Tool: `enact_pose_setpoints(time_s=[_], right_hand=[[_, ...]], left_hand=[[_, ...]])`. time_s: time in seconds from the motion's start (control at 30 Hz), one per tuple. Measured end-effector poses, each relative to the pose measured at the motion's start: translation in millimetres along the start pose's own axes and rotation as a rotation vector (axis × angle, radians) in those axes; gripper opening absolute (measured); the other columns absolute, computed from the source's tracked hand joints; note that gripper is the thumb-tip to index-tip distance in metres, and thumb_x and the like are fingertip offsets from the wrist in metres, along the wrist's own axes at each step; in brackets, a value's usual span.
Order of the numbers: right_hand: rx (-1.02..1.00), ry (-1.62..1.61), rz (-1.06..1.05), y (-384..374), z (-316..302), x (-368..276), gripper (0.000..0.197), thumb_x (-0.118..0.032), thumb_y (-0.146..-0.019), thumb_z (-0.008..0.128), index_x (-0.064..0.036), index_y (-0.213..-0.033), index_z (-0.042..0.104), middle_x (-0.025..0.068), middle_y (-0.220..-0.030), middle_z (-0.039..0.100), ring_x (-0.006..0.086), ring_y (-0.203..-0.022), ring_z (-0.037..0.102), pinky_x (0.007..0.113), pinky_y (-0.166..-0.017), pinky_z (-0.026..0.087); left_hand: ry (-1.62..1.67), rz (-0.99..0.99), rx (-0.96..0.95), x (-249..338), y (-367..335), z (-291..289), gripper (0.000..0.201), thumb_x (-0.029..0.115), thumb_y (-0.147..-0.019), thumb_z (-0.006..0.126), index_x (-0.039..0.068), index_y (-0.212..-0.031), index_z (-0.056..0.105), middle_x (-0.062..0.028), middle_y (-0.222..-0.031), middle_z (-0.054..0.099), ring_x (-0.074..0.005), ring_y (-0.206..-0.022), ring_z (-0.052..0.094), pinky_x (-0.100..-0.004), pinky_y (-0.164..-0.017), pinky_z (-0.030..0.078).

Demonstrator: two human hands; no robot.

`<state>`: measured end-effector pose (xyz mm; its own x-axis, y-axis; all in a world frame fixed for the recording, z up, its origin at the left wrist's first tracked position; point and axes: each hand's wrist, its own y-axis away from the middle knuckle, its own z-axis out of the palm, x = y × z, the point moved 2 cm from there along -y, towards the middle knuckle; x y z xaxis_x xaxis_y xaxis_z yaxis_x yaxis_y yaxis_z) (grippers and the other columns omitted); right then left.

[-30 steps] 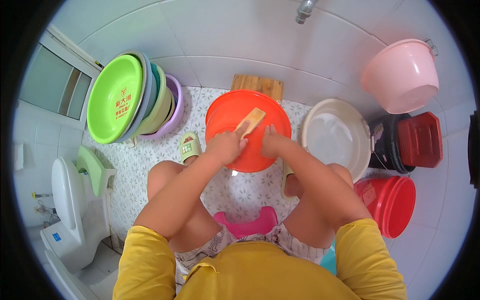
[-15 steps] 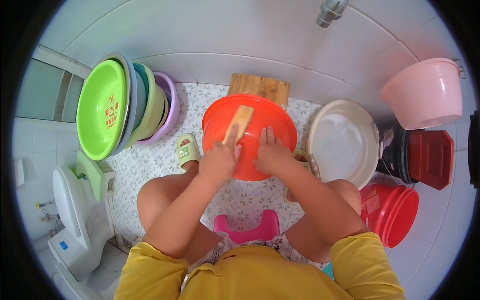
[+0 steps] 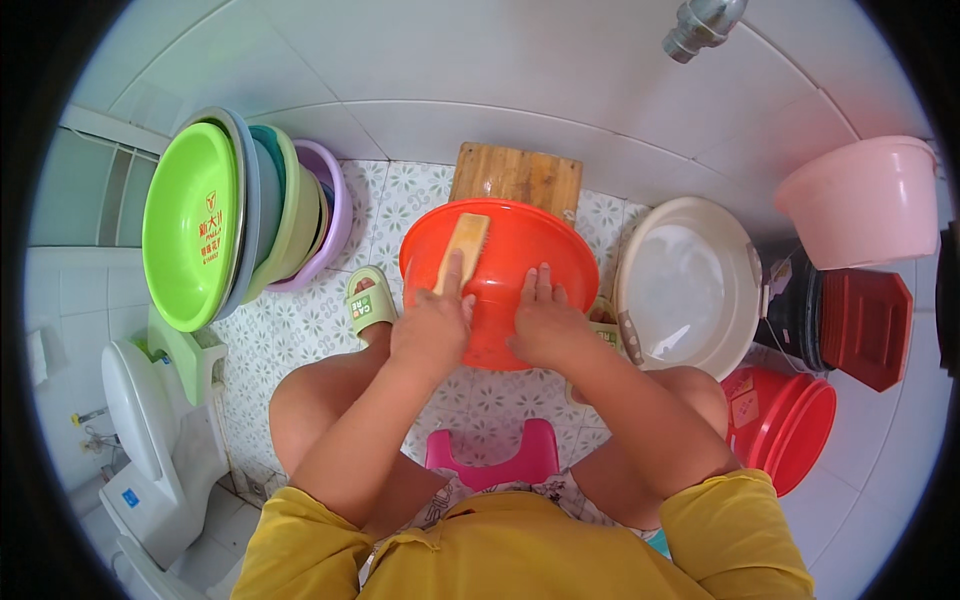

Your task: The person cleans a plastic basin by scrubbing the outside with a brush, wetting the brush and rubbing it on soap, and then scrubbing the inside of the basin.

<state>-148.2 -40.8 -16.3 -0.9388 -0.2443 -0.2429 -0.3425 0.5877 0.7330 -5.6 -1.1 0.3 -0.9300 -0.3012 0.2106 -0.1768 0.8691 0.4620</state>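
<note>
In front of me, between my knees, is a red-orange plastic basin [image 3: 508,320], its rim arching at the far side. My left hand [image 3: 432,328] is closed round the handle of a wooden scrubbing brush [image 3: 465,246], index finger stretched along its back. The bristles face right, near the basin's surface; whether they touch it I cannot tell. My right hand [image 3: 550,322] lies flat on the basin's right part, fingers pointing away from me, holding nothing else.
A wooden stool [image 3: 515,178] stands behind the basin. To the right sits a beige basin [image 3: 632,262] of whitish water, near red buckets [image 3: 765,425] and a hanging pink tub [image 3: 862,205]. Stacked basins [image 3: 190,225] lean at left above a toilet [image 3: 135,410]. A faucet [image 3: 700,28] juts overhead.
The brush and my left hand have shifted slightly left on the basin. The basin's rim sits a little lower in view. My right hand stays flat on it.
</note>
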Motion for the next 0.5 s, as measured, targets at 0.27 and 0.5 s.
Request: enact_pose_setpoints(time_s=[0.27, 0.5], right_hand=[[0.026, 0.025, -0.025, -4, 5, 1, 0.079, -0.023, -0.081, 0.052, 0.0072, -0.140, 0.008, 0.0250, -0.148, 0.003, 0.0464, -0.130, 0.025, 0.049, -0.096, 0.038], [-0.028, 0.029, 0.023, -3, 3, 3, 0.082, -0.024, -0.081, 0.052, 0.0066, -0.141, 0.005, 0.0222, -0.149, -0.001, 0.0502, -0.125, 0.030, 0.051, -0.095, 0.038]], left_hand=[[0.038, 0.159, -0.111, 24, 7, -3, 0.057, 0.033, -0.092, 0.041, 0.018, -0.143, 0.020, -0.0279, -0.091, 0.058, -0.0431, -0.078, 0.061, -0.0495, -0.071, 0.049], [0.050, 0.070, -0.077, 3, -19, -23, 0.053, 0.030, -0.089, 0.046, 0.011, -0.137, 0.034, -0.0230, -0.086, 0.064, -0.0383, -0.082, 0.063, -0.0471, -0.075, 0.050]])
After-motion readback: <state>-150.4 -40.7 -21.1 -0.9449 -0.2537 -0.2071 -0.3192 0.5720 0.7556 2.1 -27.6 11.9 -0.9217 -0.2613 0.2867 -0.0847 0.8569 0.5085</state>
